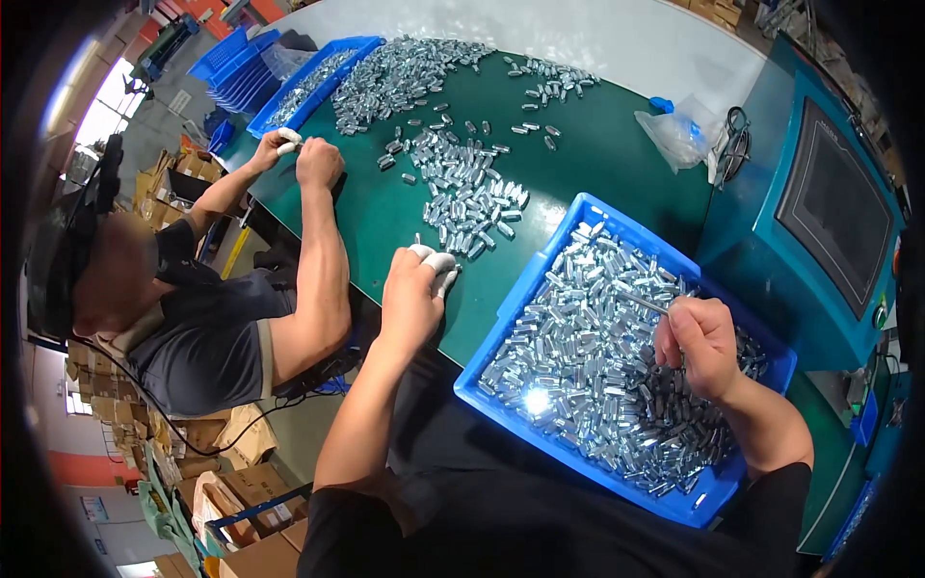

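My right hand [701, 345] is closed round a thin metal rod [641, 303] that points left over a blue tray [511, 306]. The tray is heaped with small shiny metal cylinders [597, 356], which look like long hex nuts. At the front edge of the green table, my left hand [412, 294] has white covers on some fingertips. Its fingers are pinched, and the tip of a small metal cylinder [417, 238] sticks up from them. Just beyond that hand lies a loose spread of the same cylinders [472, 197].
At my left a co-worker [207, 332] handles something small by another blue tray [361, 46]. A larger heap of metal cylinders [400, 77] covers the far table. On the right stand a teal machine with a dark screen [833, 202], scissors [735, 144] and a clear plastic bag [674, 135].
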A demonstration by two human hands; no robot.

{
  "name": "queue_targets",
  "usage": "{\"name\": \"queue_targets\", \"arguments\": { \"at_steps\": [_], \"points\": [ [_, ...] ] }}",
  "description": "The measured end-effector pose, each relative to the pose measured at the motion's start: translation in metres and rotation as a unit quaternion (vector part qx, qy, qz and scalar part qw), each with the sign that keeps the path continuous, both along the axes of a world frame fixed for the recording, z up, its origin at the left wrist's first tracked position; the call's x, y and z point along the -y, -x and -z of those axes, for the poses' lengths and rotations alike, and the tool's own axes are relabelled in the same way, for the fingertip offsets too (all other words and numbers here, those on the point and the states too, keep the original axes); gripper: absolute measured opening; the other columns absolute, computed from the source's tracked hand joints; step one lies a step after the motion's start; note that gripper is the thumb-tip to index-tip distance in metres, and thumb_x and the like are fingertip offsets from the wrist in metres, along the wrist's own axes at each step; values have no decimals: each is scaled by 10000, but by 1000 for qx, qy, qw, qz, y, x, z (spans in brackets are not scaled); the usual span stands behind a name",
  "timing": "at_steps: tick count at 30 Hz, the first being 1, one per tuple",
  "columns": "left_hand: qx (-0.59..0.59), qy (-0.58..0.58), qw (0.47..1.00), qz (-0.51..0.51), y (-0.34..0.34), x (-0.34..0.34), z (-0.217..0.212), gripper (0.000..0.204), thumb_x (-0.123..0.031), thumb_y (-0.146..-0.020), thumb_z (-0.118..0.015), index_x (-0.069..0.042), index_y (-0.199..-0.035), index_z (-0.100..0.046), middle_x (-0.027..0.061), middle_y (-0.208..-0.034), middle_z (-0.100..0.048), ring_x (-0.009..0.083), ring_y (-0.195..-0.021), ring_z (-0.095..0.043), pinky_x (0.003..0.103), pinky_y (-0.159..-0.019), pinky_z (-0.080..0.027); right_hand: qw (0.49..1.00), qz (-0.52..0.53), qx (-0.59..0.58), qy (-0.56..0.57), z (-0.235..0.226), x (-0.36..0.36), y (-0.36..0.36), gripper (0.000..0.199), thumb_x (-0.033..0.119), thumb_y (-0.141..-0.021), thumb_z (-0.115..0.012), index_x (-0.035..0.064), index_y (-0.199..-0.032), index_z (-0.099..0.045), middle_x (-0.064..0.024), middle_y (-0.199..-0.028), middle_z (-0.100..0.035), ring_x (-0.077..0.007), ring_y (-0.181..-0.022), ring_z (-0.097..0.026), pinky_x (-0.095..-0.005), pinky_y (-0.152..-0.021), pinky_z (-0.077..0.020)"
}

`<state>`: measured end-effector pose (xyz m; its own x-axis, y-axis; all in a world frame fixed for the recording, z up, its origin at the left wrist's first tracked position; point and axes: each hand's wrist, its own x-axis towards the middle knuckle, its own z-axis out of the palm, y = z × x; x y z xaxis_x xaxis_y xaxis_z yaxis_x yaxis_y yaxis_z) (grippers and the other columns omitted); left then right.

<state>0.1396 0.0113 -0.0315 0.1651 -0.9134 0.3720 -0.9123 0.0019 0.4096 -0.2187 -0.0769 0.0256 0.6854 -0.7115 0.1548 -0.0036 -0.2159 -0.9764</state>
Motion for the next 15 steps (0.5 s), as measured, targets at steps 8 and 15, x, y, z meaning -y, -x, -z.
{"name": "queue_targets", "arguments": {
  "at_steps": [8,15],
  "points": [
    [-360,6,929,84,47,-4,-26,127,-19,-948,-623,1,-1073,-605,73,-973,-705,140,-856,-662,291,-800,-532,999,-22,-24,10,-1,-1,-2,446,197,-1020,-461,14,-619,-529,-64,-523,-541,-137,-442,-521,-283,-467,-442],
    [-394,-13,873,286,122,11,-49,190,-15,-947,-627,-19,-1129,-681,64,-1030,-681,123,-882,-647,267,-792,-520,996,-55,-66,4,-4,2,0,408,132,-998,-481,22,-609,-536,-47,-516,-555,-129,-451,-542,-272,-456,-421]
  ]
}}
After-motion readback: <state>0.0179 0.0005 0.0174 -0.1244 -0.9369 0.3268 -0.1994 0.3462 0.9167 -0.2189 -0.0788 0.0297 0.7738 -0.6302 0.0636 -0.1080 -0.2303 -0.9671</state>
